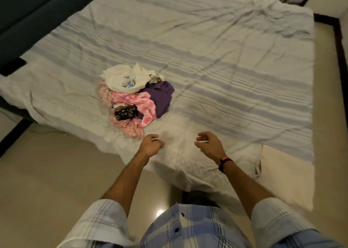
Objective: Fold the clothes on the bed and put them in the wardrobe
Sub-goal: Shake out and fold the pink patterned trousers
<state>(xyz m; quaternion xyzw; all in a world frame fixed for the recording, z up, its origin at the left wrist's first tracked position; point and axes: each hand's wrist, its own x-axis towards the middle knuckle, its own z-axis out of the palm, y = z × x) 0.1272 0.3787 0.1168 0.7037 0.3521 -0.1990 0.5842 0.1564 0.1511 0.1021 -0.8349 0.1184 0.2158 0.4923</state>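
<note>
Plainly, the coming move turns on where the pile of clothes (135, 99) lies from the two hands. The pile sits unfolded on the bed (226, 63), near the bed's close edge, and nothing in it looks folded yet. From the left hand (151, 145) it lies at about eleven o'clock, near but not touching; from the right hand (208, 144) it lies at about ten o'clock and farther off. So the left hand is the nearer one, by a fair margin.

Both hands hover just above the sheet at the bed's near edge, apart from each other. The grip of the left hand is loosely curled and holds nothing. The grip of the right hand is likewise loosely curled, fingers bent inward, and empty. An orange and black band (225, 162) sits on the right wrist.

The pile runs its long way roughly from twelve to six o'clock. A white garment (124, 78) lies at its far end, a purple one (162, 99) at its three o'clock side, and pink patterned cloth (131, 129) trails toward the hands at six o'clock. A small dark patterned piece (125, 113) rests on the pink.

As a judgement, the pink cloth is the closest reach for the left hand. The wardrobe is not in view.
</note>
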